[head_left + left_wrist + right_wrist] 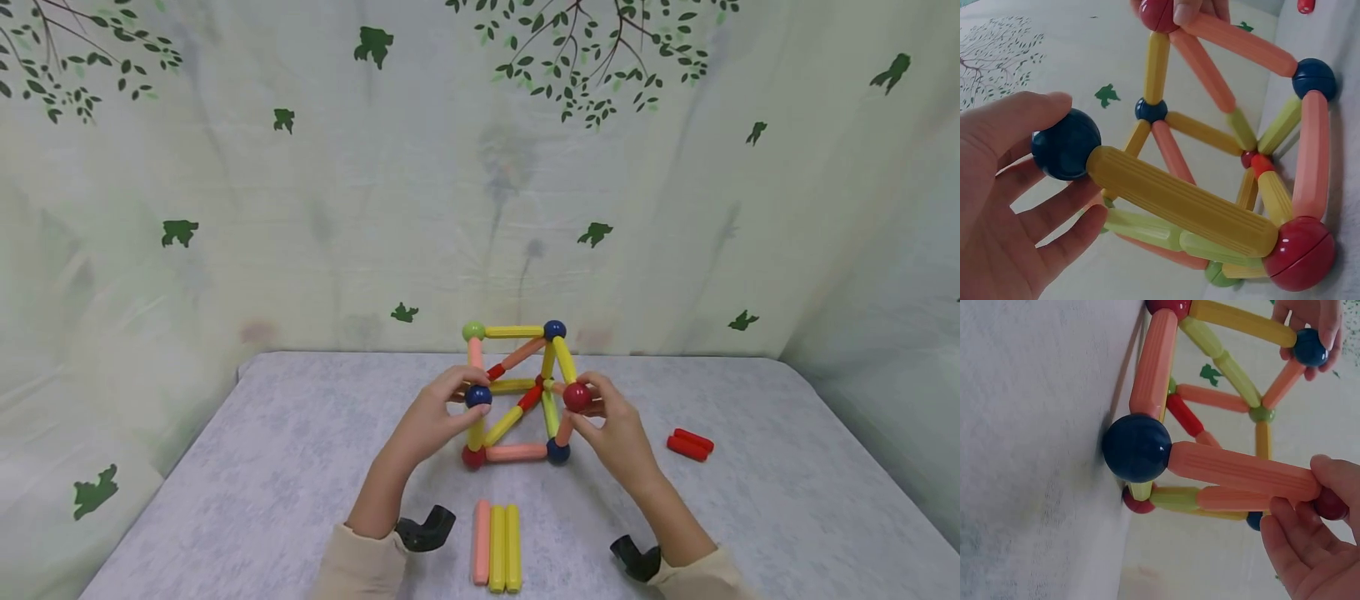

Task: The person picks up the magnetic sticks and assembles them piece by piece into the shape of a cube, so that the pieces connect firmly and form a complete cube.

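Note:
A box-shaped frame of coloured rods and balls stands on the table, with a pink rod [516,452] along its lower front edge. At the upper front left corner, my left hand [429,423] pinches a blue ball [478,396] between thumb and fingers. From that ball a yellow rod [1182,200] runs down to a red ball [1300,253]. My right hand [618,432] grips another red ball [577,397] at the upper front right corner. Below it, a pink rod [1241,470] reaches a dark blue ball [1137,449]. No rod joins the two held balls.
Loose on the table [300,500] in front of the frame lie a pink rod [482,542] and two yellow rods [505,546], side by side. Two short red rods [690,444] lie to the right. A leaf-patterned cloth [337,208] hangs behind the table.

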Demonstrator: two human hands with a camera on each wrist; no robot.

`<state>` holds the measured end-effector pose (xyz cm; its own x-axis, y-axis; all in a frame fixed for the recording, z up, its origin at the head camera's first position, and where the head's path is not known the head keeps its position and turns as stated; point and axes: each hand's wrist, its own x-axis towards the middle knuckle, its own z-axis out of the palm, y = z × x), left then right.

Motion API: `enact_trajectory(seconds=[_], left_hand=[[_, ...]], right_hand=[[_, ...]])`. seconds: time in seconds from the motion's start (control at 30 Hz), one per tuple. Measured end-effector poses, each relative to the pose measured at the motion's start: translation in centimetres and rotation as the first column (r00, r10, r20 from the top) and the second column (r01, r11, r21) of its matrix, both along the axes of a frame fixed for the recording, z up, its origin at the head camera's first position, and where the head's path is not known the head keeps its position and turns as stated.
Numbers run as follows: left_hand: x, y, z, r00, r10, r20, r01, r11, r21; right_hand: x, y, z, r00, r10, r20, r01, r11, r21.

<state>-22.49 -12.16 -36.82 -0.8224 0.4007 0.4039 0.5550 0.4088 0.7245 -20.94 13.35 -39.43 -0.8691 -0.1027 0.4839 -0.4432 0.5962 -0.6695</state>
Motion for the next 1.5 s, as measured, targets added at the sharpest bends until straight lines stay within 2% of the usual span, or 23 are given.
enact_trajectory(seconds=[0.2, 0.3, 0.37, 0.43, 0.5, 0.57, 0.6, 0.67, 0.77, 0.83, 0.87, 0.9, 0.97, 1.03, 1.1, 1.2, 1.27, 1.37, 1.43, 1.5], left_hand=[[0.1, -0.6, 0.3, 0.999, -0.009, 0.034, 0.008, 1.0, 0.005], [0.1, -0.7, 0.4, 0.999, -0.01, 0.053, 0.01, 1.0, 0.004], [0.1, -0.8, 0.4, 0.998, -0.013, 0.061, 0.013, 1.0, 0.004], [0.0, -0.8, 0.4, 0.998, -0.016, 0.069, 0.016, 1.0, 0.003], [0.0, -0.8, 0.4, 0.997, -0.022, 0.077, 0.022, 1.0, 0.004], [0.1, -0.9, 0.5, 0.996, -0.026, 0.083, 0.025, 1.0, 0.007], [0.1, -0.9, 0.5, 0.996, -0.027, 0.084, 0.027, 1.0, 0.008], [0.1, -0.9, 0.6, 0.996, -0.028, 0.086, 0.027, 1.0, 0.01], [0.2, -0.8, 0.6, 0.996, -0.024, 0.087, 0.023, 1.0, 0.016], [0.3, -0.8, 0.7, 0.995, -0.023, 0.097, 0.021, 1.0, 0.02], [0.2, -0.8, 0.7, 0.994, -0.022, 0.102, 0.02, 1.0, 0.022], [0.2, -0.8, 0.7, 0.994, -0.023, 0.105, 0.02, 1.0, 0.022], [0.2, -0.8, 0.6, 0.994, -0.021, 0.111, 0.018, 1.0, 0.02], [0.1, -0.8, 0.5, 0.994, -0.019, 0.11, 0.017, 1.0, 0.016], [0.1, -0.8, 0.5, 0.994, -0.019, 0.106, 0.017, 1.0, 0.015], [0.1, -0.9, 0.4, 0.994, -0.02, 0.104, 0.018, 1.0, 0.017], [0.1, -0.9, 0.4, 0.994, -0.019, 0.104, 0.017, 1.0, 0.017], [0.1, -0.9, 0.4, 0.995, -0.015, 0.102, 0.014, 1.0, 0.013], [0.1, -0.9, 0.4, 0.995, -0.012, 0.104, 0.011, 1.0, 0.01], [0.1, -0.8, 0.3, 0.994, -0.008, 0.106, 0.007, 1.0, 0.007]], right_hand=[[0.5, -0.1, 0.5, 1.0, 0.014, -0.019, -0.013, 0.999, 0.053], [1.1, 0.4, 1.3, 0.998, 0.003, -0.066, 0.002, 0.997, 0.071], [1.6, 0.6, 2.0, 0.993, 0.026, -0.119, -0.016, 0.997, 0.08], [2.3, 0.6, 2.7, 0.981, 0.096, -0.17, -0.081, 0.992, 0.096], [2.9, 0.4, 3.3, 0.96, 0.213, -0.182, -0.194, 0.974, 0.115], [3.4, -0.1, 3.5, 0.931, 0.354, -0.086, -0.342, 0.931, 0.128], [3.5, -0.4, 3.4, 0.908, 0.419, -0.005, -0.416, 0.901, 0.124], [3.5, -1.0, 2.8, 0.834, 0.517, 0.19, -0.541, 0.836, 0.098], [3.2, -1.8, 1.2, 0.673, 0.591, 0.445, -0.672, 0.74, 0.034], [2.9, -2.2, 0.0, 0.578, 0.627, 0.522, -0.73, 0.683, -0.013], [2.8, -2.4, -0.6, 0.538, 0.647, 0.54, -0.754, 0.656, -0.034], [2.6, -2.6, -1.1, 0.504, 0.663, 0.553, -0.775, 0.631, -0.051], [2.4, -2.8, -1.9, 0.457, 0.684, 0.568, -0.804, 0.591, -0.066], [2.3, -3.0, -2.5, 0.447, 0.686, 0.574, -0.822, 0.568, -0.038], [2.3, -3.0, -2.9, 0.461, 0.667, 0.585, -0.828, 0.561, 0.012], [2.3, -3.1, -3.1, 0.515, 0.619, 0.593, -0.817, 0.563, 0.122], [2.4, -3.0, -2.8, 0.54, 0.592, 0.598, -0.807, 0.567, 0.167], [2.4, -2.8, -2.0, 0.559, 0.561, 0.611, -0.785, 0.596, 0.171], [2.4, -2.5, -1.0, 0.577, 0.545, 0.608, -0.756, 0.638, 0.146], [2.5, -2.3, 0.1, 0.618, 0.54, 0.572, -0.715, 0.688, 0.124]])
